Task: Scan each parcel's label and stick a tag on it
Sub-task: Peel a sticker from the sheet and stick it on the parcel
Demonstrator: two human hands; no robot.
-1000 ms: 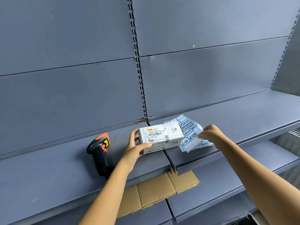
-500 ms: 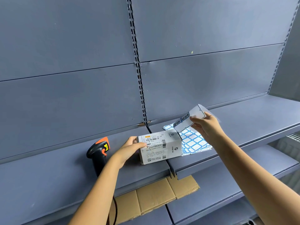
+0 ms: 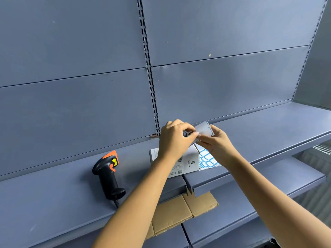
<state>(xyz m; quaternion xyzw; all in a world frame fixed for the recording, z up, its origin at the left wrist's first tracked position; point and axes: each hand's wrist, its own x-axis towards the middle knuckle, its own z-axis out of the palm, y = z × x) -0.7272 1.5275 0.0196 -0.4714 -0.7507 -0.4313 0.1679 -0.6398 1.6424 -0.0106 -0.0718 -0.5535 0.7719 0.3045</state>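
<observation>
A small white parcel (image 3: 189, 162) with a printed label lies on the blue-grey shelf (image 3: 53, 190), partly hidden behind my left wrist. Above it both hands hold a strip of tags (image 3: 204, 130). My right hand (image 3: 216, 145) grips the strip from below. My left hand (image 3: 174, 140) pinches at the strip's left end, where a printed tag shows. A sheet of blue-bordered tags (image 3: 207, 159) lies flat just right of the parcel. A black and orange barcode scanner (image 3: 108, 173) stands on the shelf to the left, untouched.
Flattened brown cardboard (image 3: 180, 213) lies on the lower shelf under the parcel. A slotted upright (image 3: 149, 72) divides the back panels. The scanner's cable hangs over the shelf's front edge. More shelf runs off to the right.
My left hand let go of the parcel and rose to the tag strip. My right hand lifted the strip off the sheet and holds it above the parcel.
</observation>
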